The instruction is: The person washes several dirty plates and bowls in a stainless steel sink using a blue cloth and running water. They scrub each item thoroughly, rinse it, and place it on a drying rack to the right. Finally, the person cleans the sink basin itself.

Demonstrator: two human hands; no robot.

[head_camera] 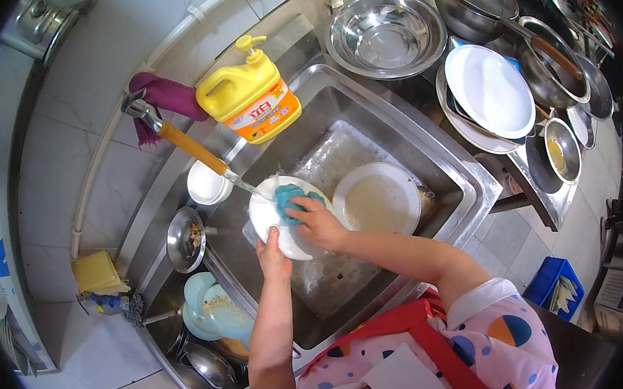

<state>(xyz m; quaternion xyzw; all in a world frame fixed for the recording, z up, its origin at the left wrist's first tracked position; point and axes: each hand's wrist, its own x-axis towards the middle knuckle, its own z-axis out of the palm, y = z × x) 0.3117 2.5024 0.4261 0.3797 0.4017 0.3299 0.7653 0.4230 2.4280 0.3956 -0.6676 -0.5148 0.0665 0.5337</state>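
My left hand point(274, 258) grips the near rim of a white plate point(301, 243), thumb on top, tilted over a stainless steel sink point(348, 97). In my right hand point(317, 223) a teal cloth point(288, 201) is pressed on the plate's face. Water runs onto the plate from a faucet point(193, 149) with a yellow-brown sleeve. Beyond the held plate, a second white plate point(380, 198) lies in the sink with cloudy liquid in it. White bowls point(208, 182) stand stacked on the ledge under the faucet, near a small metal bowl point(186, 239) holding scraps.
A yellow detergent jug point(251, 95) stands on the sink's back ledge beside a purple cloth point(167, 96). Soiled light-blue dishes point(210, 308) fill the left basin. A large steel basin point(386, 34) and stacked white plates point(490, 90) occupy the right counter. A blue crate point(553, 288) is on the floor.
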